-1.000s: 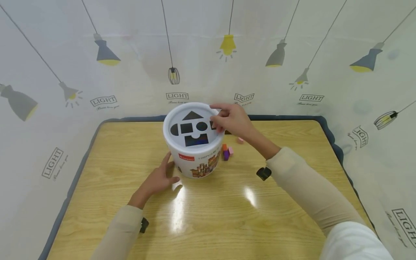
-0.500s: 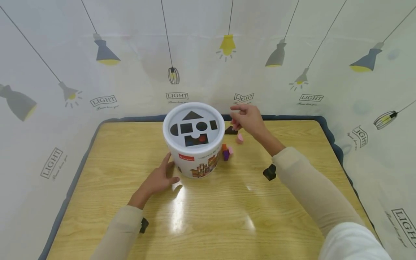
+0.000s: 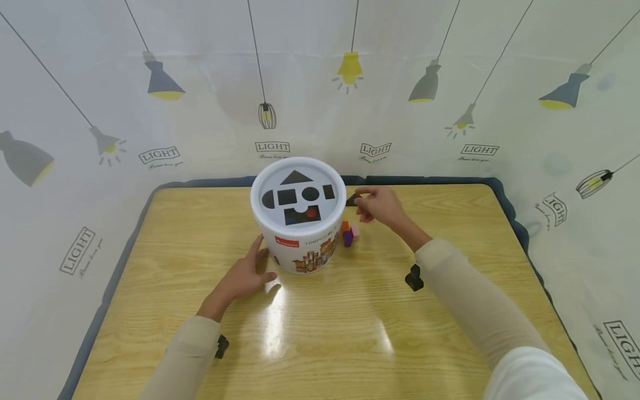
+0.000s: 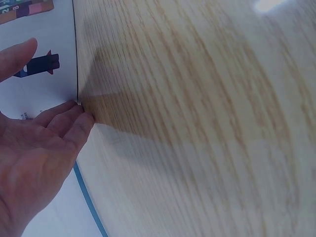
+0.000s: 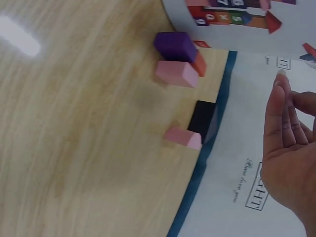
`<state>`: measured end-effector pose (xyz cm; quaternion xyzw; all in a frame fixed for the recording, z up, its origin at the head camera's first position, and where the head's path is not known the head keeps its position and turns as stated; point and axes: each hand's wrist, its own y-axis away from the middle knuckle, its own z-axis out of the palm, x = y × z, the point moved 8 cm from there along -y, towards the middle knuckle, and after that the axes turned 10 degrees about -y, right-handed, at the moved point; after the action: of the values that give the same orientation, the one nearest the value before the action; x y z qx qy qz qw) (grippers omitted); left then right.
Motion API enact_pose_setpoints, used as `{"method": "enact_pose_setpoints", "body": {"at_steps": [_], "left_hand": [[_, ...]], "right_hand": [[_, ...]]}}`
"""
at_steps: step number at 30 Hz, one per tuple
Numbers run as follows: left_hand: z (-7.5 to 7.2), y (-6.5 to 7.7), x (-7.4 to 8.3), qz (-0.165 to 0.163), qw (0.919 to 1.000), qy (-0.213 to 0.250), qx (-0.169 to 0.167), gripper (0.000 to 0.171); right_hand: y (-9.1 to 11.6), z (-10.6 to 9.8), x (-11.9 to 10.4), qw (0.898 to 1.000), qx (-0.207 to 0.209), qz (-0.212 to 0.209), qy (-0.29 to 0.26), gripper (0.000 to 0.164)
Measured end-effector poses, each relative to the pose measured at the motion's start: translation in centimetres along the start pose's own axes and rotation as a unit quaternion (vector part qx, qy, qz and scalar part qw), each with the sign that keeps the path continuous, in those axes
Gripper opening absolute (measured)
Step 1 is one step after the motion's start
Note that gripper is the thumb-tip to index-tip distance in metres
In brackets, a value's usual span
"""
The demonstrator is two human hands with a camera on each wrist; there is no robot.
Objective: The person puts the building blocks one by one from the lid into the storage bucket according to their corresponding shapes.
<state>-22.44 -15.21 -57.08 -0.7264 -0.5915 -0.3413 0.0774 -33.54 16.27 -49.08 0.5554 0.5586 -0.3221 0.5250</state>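
A white lidded bucket (image 3: 280, 253) with shaped openings in its lid (image 3: 320, 208) stands near the table's far edge. My left hand (image 3: 245, 276) rests against its lower left side, fingers spread; the left wrist view shows fingertips at the bucket's base. Right of the bucket, my right hand (image 3: 381, 206) is low over the blocks, its fingers nearly straight in the right wrist view and nothing seen between them. Nearest it lie a pink half-round block (image 5: 183, 138) and a black block (image 5: 202, 118). Closer to the bucket are a purple block (image 5: 175, 46), another pink block (image 5: 177, 74) and an orange block (image 5: 199, 64).
The wooden table (image 3: 330, 333) ends at a dark blue border (image 3: 440, 180) just behind the bucket. A pale lamp-printed sheet (image 3: 310, 66) rises behind it. Red and blue pieces show through the lid's lower opening.
My right hand has withdrawn from the lid to the right, then come down toward the blocks. A red piece has appeared in the lid's lower opening. My left hand has stayed put.
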Motion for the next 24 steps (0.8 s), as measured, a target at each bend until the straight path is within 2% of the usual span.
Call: {"method": "enact_pose_setpoints", "body": {"at_steps": [9,19,24], "left_hand": [[0.0,0.0,0.1,-0.002,1.0000,-0.004,0.001,0.100],[0.0,0.0,0.1,-0.006,1.0000,0.000,0.001,0.101],[0.1,0.0,-0.1,-0.012,0.9999,0.001,-0.002,0.101]], "right_hand": [[0.1,1.2,3.2,0.999,-0.034,0.030,0.023,0.043],[0.2,2.0,5.9,0.994,-0.056,0.047,0.083,0.047],[0.3,2.7,7.2,0.993,-0.072,0.055,0.079,0.048]]}}
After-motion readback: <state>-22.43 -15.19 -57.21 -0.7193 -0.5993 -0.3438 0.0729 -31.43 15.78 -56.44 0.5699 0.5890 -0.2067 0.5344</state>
